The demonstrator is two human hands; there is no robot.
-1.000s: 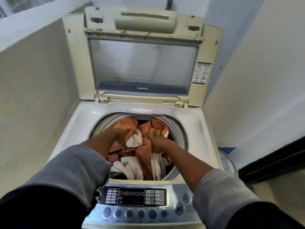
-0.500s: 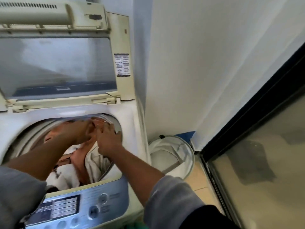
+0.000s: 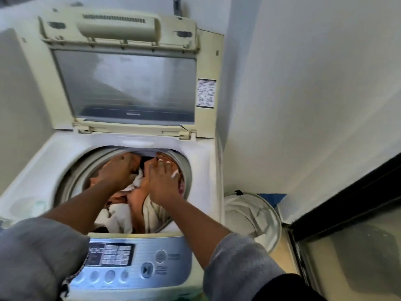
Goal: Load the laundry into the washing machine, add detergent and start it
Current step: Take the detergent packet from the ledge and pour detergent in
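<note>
The top-loading washing machine (image 3: 201, 170) stands with its lid (image 3: 130, 88) raised. Orange and white laundry (image 3: 121, 216) fills the drum. Both of my hands are inside the drum opening, near its far rim. My left hand (image 3: 118, 172) is blurred, with its fingers curled down into the clothes, and its grip is unclear. My right hand (image 3: 161, 181) lies flat on the laundry with fingers spread and holds nothing. The control panel (image 3: 130, 261) with buttons runs along the machine's near edge, partly hidden behind my left sleeve. No detergent is in view.
A white mesh laundry basket (image 3: 251, 216) sits on the floor right of the machine. White walls close in on the left and the right. A dark-framed glass door (image 3: 347, 213) runs along the right side.
My view swung right and then back to the machine. Both hands shifted toward the far side of the drum, and the right hand now lies flat with fingers spread.
</note>
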